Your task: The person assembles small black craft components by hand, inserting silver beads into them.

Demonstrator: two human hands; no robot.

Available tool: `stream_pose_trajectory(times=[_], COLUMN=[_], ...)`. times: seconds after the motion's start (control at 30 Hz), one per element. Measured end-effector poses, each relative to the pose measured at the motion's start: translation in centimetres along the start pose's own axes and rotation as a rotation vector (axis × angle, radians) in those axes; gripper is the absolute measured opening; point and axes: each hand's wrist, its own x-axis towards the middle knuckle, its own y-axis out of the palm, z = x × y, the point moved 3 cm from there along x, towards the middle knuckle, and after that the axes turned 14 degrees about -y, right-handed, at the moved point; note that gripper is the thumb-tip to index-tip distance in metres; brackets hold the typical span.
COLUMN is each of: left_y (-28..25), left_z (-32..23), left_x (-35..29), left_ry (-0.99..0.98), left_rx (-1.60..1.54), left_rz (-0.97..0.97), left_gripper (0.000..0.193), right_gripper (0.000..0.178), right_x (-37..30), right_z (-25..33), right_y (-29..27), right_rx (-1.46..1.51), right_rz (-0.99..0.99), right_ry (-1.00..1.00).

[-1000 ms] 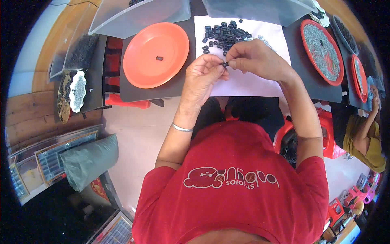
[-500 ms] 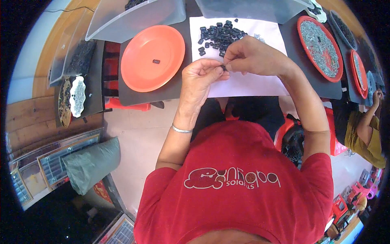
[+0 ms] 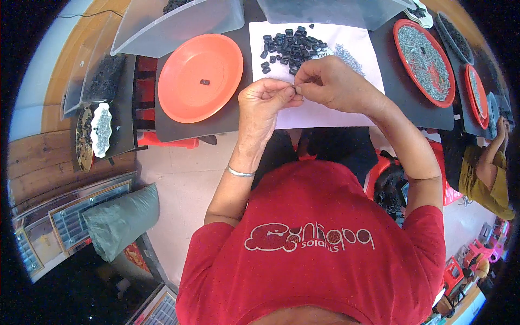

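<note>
My left hand [image 3: 267,101] and my right hand [image 3: 331,82] meet over a sheet of white paper [image 3: 325,116]. Both pinch at one spot, fingertips against fingertips. A small dark piece shows between them, mostly covered by the fingers; what my right fingertips hold cannot be made out. Just beyond lies a heap of small black plastic parts [image 3: 290,46]. To its right is a scatter of thin silver metal pieces [image 3: 348,57], partly behind my right hand. On the left, an orange plate [image 3: 187,59] carries a single black part [image 3: 205,82].
Translucent bins [image 3: 179,32] line the table's far side. A red tray of silver metal pieces [image 3: 425,65] stands right, with more trays beyond. A white scalloped dish [image 3: 102,130] sits far left. Another person's arm [image 3: 490,154] shows at the right edge.
The hands stay pinched together at nearly the same spot. My right hand has shifted slightly, and more of the silver pieces and a pale printed item show beside it.
</note>
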Motion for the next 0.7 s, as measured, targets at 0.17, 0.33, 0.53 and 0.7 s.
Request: stream_pose_trajectory(times=[0.17,0.33,0.53,0.7], left_y=[0.3,0.3,0.2,0.1], left_z=[0.0,0.1,-0.1,-0.2], left_x=[0.0,0.1,-0.1,-0.2], left_ry=[0.013,0.028,0.015,-0.013], left_rx=[0.049,0.107,0.026,-0.056], left_rz=[-0.02,-0.05,0.005,0.012], left_gripper=[0.005,0.004,0.004,0.003], right_gripper=[0.019,0.016,0.017,0.017], right_x=[-0.2,-0.8,-0.5,-0.2], right_z=[0.8,0.4,0.7,0.4], right_y=[0.1,1.1,0.4,0.1], right_rx=[-0.172,-0.282,-0.114,-0.052], right_rz=[-0.063,-0.146,-0.107,-0.036], right_ry=[-0.044,-0.141,-0.048,-0.026])
